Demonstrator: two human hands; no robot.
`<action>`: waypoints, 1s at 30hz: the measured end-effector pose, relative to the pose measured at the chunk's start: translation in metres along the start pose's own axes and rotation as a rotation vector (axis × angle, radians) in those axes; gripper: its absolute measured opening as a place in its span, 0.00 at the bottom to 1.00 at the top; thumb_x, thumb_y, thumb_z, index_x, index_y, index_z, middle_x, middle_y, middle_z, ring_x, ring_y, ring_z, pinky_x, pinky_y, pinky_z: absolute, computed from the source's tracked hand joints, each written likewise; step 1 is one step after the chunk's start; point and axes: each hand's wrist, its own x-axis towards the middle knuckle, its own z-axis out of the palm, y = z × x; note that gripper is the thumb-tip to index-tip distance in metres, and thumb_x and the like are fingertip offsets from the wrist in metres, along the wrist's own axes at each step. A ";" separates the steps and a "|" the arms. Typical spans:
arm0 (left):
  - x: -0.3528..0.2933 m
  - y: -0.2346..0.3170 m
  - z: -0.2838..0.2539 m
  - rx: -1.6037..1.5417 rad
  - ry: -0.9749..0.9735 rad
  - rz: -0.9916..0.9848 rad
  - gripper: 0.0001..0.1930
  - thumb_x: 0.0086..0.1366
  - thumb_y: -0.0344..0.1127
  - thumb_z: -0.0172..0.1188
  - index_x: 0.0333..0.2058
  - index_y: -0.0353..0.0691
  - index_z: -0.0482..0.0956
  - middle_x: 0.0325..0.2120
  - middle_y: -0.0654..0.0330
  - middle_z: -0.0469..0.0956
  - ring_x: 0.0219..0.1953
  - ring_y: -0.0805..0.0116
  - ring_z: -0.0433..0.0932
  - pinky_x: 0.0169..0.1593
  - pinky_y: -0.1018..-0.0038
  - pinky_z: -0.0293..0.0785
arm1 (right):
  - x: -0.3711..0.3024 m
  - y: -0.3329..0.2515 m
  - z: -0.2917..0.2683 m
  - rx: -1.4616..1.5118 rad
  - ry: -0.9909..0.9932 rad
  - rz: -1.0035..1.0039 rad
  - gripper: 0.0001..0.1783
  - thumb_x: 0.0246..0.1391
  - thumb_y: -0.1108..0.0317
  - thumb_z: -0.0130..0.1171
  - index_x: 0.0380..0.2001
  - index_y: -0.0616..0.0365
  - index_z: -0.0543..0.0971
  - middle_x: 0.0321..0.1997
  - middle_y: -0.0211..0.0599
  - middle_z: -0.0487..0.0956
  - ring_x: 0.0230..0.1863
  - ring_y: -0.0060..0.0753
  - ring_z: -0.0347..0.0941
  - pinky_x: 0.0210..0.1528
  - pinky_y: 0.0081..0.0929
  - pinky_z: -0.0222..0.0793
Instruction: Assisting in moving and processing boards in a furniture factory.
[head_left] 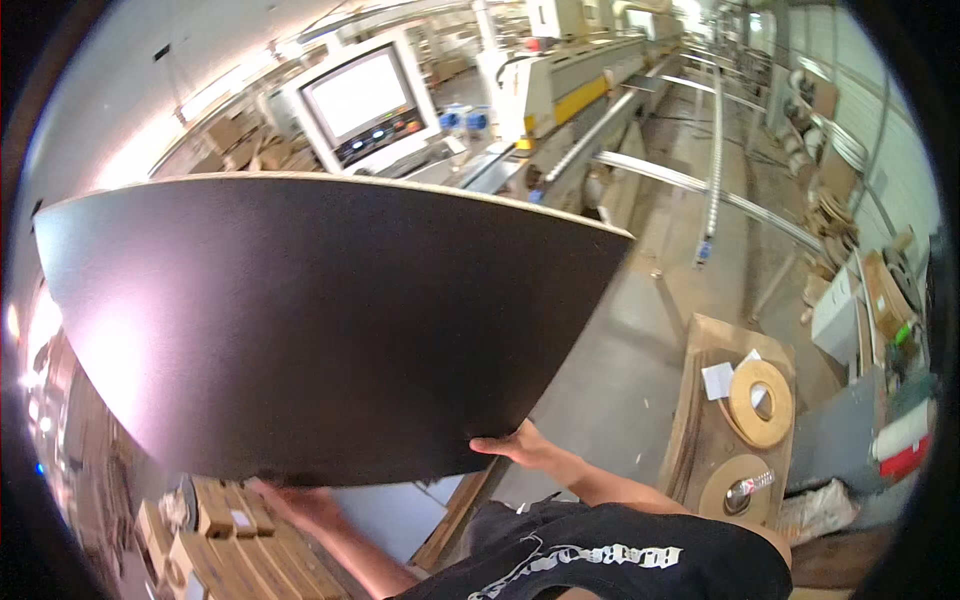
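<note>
A large dark board [330, 330] with a smooth face and a pale far edge fills the left and middle of the view, raised and tilted in front of me. My right hand [508, 443] grips its near right corner, thumb lying on the dark face and the other fingers out of sight behind it. At the near edge, further left, my left hand [295, 500] supports the board from beneath. Its fingers are mostly hidden by the board.
Beyond the board stands a machine control screen [357, 95]. A long machine bed [590, 95] and metal support rails [715, 180] run away to the right. Rolls of edge banding [760, 403] and a bottle [750, 490] rest on a bench at my right. Stacked cartons [240, 560] are lower left.
</note>
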 end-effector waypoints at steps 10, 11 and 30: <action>0.052 -0.022 0.055 0.625 0.024 0.054 0.29 0.70 0.46 0.48 0.65 0.34 0.68 0.67 0.50 0.64 0.69 0.52 0.61 0.72 0.55 0.50 | 0.022 -0.032 -0.204 0.244 0.300 0.019 0.29 0.52 0.69 0.72 0.55 0.68 0.73 0.55 0.44 0.77 0.54 0.37 0.75 0.58 0.36 0.72; 0.070 -0.046 0.046 0.562 0.058 -0.271 0.32 0.66 0.54 0.59 0.60 0.36 0.73 0.60 0.52 0.71 0.61 0.57 0.69 0.66 0.56 0.64 | 0.033 -0.037 -0.224 0.239 0.314 0.016 0.29 0.52 0.69 0.72 0.55 0.68 0.73 0.55 0.44 0.77 0.54 0.37 0.75 0.58 0.36 0.72; 0.105 -0.466 0.052 1.293 0.303 -0.320 0.37 0.66 0.60 0.62 0.13 0.29 0.67 0.11 0.66 0.63 0.19 0.74 0.57 0.24 0.65 0.55 | 0.352 -0.039 -0.498 -0.212 0.231 0.229 0.24 0.58 0.62 0.66 0.51 0.70 0.77 0.46 0.39 0.82 0.44 0.28 0.78 0.48 0.28 0.75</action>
